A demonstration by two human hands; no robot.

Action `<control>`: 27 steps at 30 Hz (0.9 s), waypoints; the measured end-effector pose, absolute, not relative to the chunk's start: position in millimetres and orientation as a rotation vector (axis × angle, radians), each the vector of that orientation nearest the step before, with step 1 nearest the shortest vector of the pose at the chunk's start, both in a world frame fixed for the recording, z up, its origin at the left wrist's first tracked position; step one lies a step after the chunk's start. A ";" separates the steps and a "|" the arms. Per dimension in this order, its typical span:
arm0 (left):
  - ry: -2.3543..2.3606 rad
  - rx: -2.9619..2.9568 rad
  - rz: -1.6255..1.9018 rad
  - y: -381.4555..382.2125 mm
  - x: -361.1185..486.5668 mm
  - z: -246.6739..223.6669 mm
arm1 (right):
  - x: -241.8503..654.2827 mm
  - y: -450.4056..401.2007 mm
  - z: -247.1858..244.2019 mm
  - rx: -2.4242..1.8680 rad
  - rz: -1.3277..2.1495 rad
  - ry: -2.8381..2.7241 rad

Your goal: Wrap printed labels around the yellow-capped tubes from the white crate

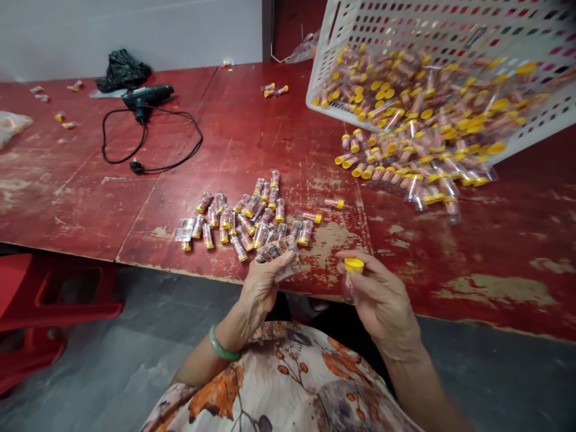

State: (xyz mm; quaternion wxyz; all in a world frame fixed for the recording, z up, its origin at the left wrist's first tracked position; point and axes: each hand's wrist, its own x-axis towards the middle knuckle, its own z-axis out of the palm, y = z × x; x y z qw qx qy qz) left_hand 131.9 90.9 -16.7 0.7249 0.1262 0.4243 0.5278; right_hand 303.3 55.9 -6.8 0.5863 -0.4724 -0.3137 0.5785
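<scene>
My left hand (264, 277) pinches a sheet of stickers or printed labels (275, 251) at the table's front edge. In my right hand (382, 300) is a small clear tube with a yellow cap (354, 265), cap upward, held between thumb and fingers. The two hands are apart. Just beyond the left hand lies a loose group of labelled tubes (247, 221) with yellow ends. Two more capped tubes (330, 203) rest between that group and the right side of the table.
A white plastic basket (317, 75) lies tipped at the back right, with many yellow-capped tubes (405, 144) spilling out. A heat gun (148, 96) with a black cord and a black plastic bag (122, 69) lie at the back left. Red stools (67, 288) stand below left.
</scene>
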 end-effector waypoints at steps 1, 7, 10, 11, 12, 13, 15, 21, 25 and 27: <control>0.936 0.263 1.172 90.6 132.8 -16.6 | 306.7 52.2 -6.4 -1.119 1.320 -0.752; 0.909 0.079 1.207 89.6 140.9 -10.3 | 302.3 30.9 -8.3 -1.036 1.164 -0.903; 0.939 -0.013 1.176 89.3 145.9 -4.8 | 294.1 26.1 -11.1 -1.035 0.942 -1.059; 0.939 -0.035 1.169 88.9 147.6 -3.1 | 292.1 25.8 -11.9 -1.039 0.863 -1.114; 0.930 -0.054 1.163 88.3 149.3 -1.6 | 290.8 26.2 -12.6 -1.048 0.784 -1.172; 0.915 -0.069 1.156 87.5 150.8 -0.3 | 289.9 27.1 -13.1 -1.057 0.704 -1.231; 0.884 -0.086 1.142 85.8 153.4 1.4 | 289.5 29.5 -14.4 -1.065 0.550 -1.323; 0.884 -0.074 1.088 82.1 155.5 1.2 | 285.6 29.1 -19.8 -1.112 0.163 -1.510; 0.926 -0.086 1.079 82.3 154.8 2.0 | 278.7 25.4 -22.8 -1.122 0.030 -1.565; 0.923 -0.065 1.080 81.7 154.8 2.2 | 276.2 25.9 -26.8 -1.131 0.092 -1.536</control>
